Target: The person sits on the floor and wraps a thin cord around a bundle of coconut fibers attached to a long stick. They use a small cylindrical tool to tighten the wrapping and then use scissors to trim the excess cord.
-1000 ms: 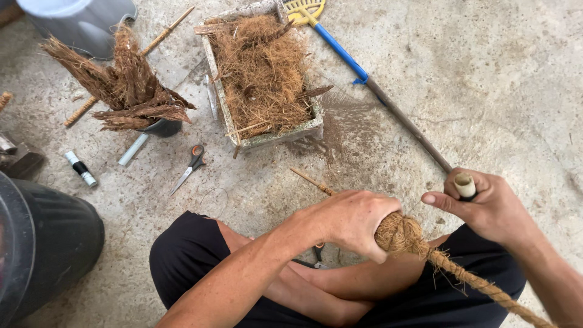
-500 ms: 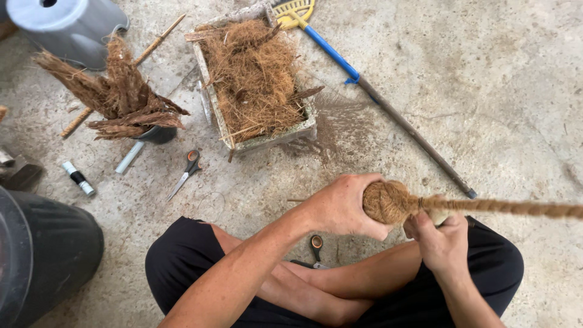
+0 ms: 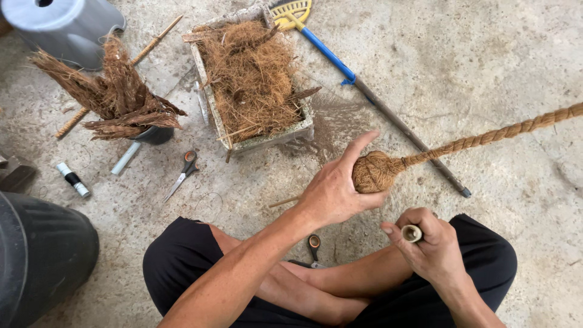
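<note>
right hand (image 3: 428, 246) now off rope (image 3: 486, 136)

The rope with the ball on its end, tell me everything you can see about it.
The rope is a thick, tan-brown twisted cord of coarse plant fibre. It runs in from the right edge of the picture, slanting down and left above the concrete floor, and ends in a tightly wound ball of the same fibre. The left hand cups that ball from the left, forefinger stretched over its top. The right hand, below it, does not touch the rope; it grips a small pale spool.
</note>
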